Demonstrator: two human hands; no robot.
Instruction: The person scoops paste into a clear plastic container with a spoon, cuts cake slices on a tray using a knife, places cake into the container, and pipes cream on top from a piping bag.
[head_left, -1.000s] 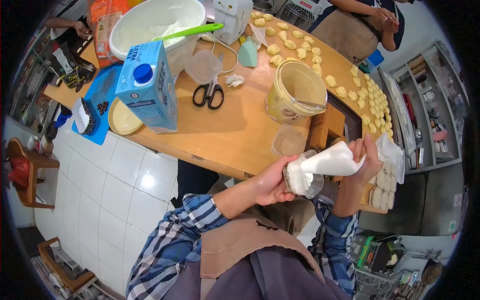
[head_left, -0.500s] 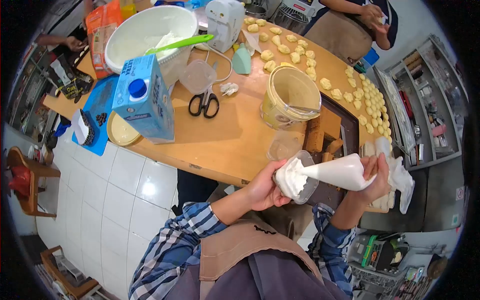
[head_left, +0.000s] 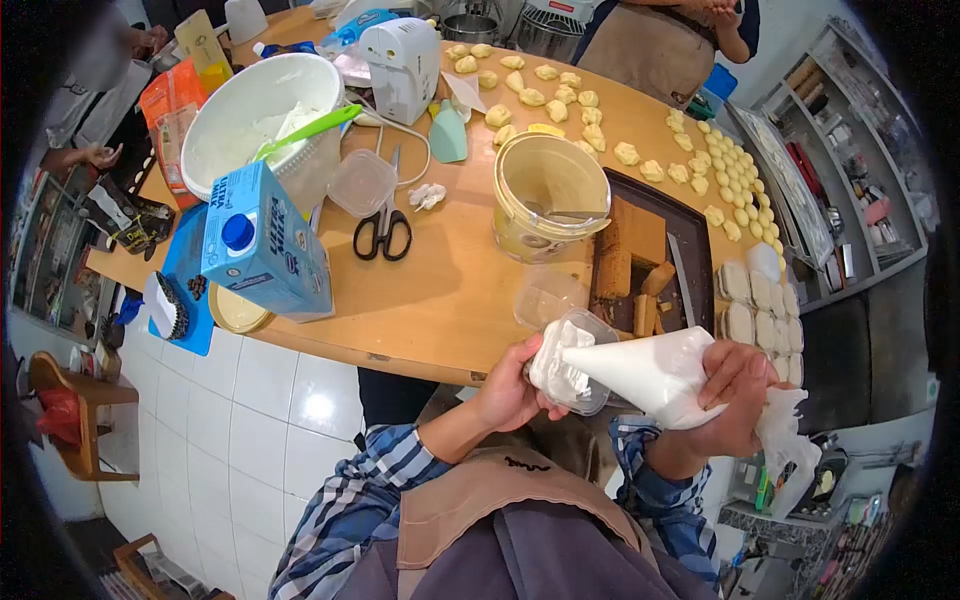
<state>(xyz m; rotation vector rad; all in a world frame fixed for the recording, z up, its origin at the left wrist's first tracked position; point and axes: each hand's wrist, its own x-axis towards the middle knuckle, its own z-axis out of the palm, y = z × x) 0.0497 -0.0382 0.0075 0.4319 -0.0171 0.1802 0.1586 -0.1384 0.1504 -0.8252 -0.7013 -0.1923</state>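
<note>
My left hand is closed around a small clear plastic container in front of my apron. White cream lies in it in thick folds. In my right hand is a piping bag full of white cream, squeezed near its top, with the loose end hanging out past the fist. The bag's tip points left and meets the cream in the container. Close by on the table edge rests a second clear container.
A tub and a dark tray with brown cake and a knife stand beyond my hands. Scissors, a milk carton, a white bowl and dough pieces occupy the table. Co-workers stand across it.
The piping bag's tip has moved left across the container, and my right hand has shifted slightly left and down. The camera view has turned, bringing the cake tray more into sight.
</note>
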